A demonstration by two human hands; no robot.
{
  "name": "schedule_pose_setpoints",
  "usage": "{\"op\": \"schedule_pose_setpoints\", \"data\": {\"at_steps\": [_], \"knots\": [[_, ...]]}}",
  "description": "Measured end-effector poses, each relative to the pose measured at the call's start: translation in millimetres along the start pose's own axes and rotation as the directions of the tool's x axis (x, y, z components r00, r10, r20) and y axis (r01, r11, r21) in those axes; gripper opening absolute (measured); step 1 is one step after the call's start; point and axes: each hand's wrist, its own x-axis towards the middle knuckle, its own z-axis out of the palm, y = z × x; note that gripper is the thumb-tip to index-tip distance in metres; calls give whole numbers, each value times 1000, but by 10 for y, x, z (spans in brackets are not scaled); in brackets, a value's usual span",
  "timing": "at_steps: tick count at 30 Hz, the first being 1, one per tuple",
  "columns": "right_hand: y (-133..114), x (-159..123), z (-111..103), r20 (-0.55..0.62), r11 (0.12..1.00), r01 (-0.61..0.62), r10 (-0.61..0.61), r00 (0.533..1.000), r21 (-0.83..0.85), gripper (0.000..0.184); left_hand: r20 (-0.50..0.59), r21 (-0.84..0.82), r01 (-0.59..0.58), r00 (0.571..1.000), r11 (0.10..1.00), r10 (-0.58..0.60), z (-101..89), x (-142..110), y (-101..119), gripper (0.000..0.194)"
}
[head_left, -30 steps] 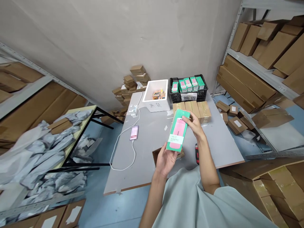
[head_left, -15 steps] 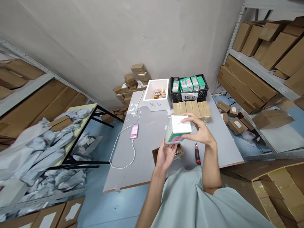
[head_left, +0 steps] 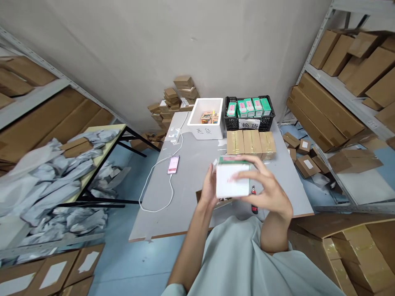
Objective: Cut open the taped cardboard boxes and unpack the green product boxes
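A white and green product box [head_left: 232, 186] is held up over the near part of the table, its plain white end facing me. My left hand [head_left: 210, 187] grips its left side, with part of the fingers hidden behind it. On the right side and top, my right hand [head_left: 267, 185] has its fingers closed about the box, slightly blurred. Beneath, mostly covered by the box, lies an opened small cardboard carton [head_left: 198, 195] with something inside that I cannot make out. A red and black box cutter [head_left: 254, 208] lies under my right hand, partly hidden.
A white foam bin [head_left: 207, 130] and a black crate [head_left: 269, 122] of green boxes stand at the table's back. Several taped cartons [head_left: 252, 142] sit before the crate. A phone [head_left: 173, 165] with a white cable [head_left: 156, 210] lies left. Shelves [head_left: 345, 86] and a side table [head_left: 121, 130] flank the table.
The box has been turned in my hands: its white end now faces me and its green face has tipped to the far side. My right hand has come lower and nearer.
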Motion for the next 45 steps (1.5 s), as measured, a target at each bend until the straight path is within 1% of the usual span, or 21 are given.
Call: {"op": "schedule_pose_setpoints", "data": {"at_steps": [2, 3, 5, 7, 8, 10, 12, 13, 15, 18, 20, 23, 25, 26, 28, 30, 34, 36, 39, 42, 45], "knots": [[237, 82, 2, -215, 991, -90, 109, 970, 98, 46, -10, -8, -21, 1000, 1000, 21, -27, -67, -71, 45], [404, 126, 1, -324, 978, -134, 179, 929, 158, 49, -25, -1, -35, 999, 999, 35, -37, -101, -93, 41], [812, 198, 7, -490, 934, -217, 336, 804, 283, 56, -77, 79, -98, 992, 992, 104, -31, -156, -95, 33], [1266, 239, 42, -612, 884, -277, 461, 642, 376, 56, -101, 240, -164, 976, 957, 193, 25, -180, -35, 24], [1485, 247, 80, -622, 837, -304, 543, 564, 455, 55, -85, 314, -196, 969, 929, 233, 70, -177, 11, 24], [1867, 250, 205, -513, 667, -340, 736, 443, 663, 53, -11, 394, -250, 961, 885, 277, 177, -140, 112, 29], [2140, 241, 391, -312, 446, -349, 872, 377, 824, 50, 53, 403, -290, 954, 868, 294, 282, -72, 189, 33], [2233, 234, 497, -213, 341, -342, 909, 359, 876, 49, 70, 406, -302, 951, 863, 299, 326, -31, 211, 33], [2346, 220, 711, -51, 172, -319, 933, 355, 932, 45, 87, 427, -321, 945, 845, 315, 391, 48, 226, 35], [2409, 211, 954, 117, -11, -290, 928, 353, 957, 43, 78, 460, -328, 940, 825, 331, 422, 149, 228, 37], [2437, 221, 1034, 187, -99, -270, 928, 324, 958, 41, 67, 476, -317, 943, 820, 326, 389, 208, 253, 42], [2509, 256, 1042, 182, -113, -243, 941, 286, 963, 39, 26, 527, -308, 937, 792, 347, 238, 325, 338, 61], [2562, 282, 1002, 108, -43, -243, 959, 262, 969, 42, -26, 557, -277, 936, 783, 350, 81, 437, 411, 69], [2582, 293, 976, 58, 8, -255, 966, 251, 967, 45, -49, 552, -242, 946, 798, 321, -6, 502, 442, 65], [2606, 313, 927, -49, 126, -300, 967, 250, 946, 52, -77, 517, -141, 975, 845, 210, -170, 640, 478, 49], [2616, 341, 900, -144, 240, -350, 950, 278, 906, 61, -88, 492, -12, 994, 870, 64, -299, 774, 452, 43], [2665, 449, 941, -306, 419, -400, 898, 318, 815, 77, -95, 503, 225, 974, 834, -205, -412, 964, 196, 52], [2706, 503, 987, -347, 476, -427, 871, 348, 769, 78, -126, 485, 280, 960, 828, -251, -424, 1024, 32, 62], [2753, 504, 1046, -328, 539, -488, 828, 454, 686, 75, -209, 472, 303, 951, 828, -229, -444, 1120, -128, 73], [2764, 363, 1070, -185, 547, -557, 797, 575, 625, 79, -277, 439, 312, 939, 843, -204, -485, 1260, -176, 77], [2760, 134, 1066, -56, 543, -606, 770, 635, 581, 80, -336, 382, 308, 925, 871, -180, -527, 1429, -218, 76]]}}
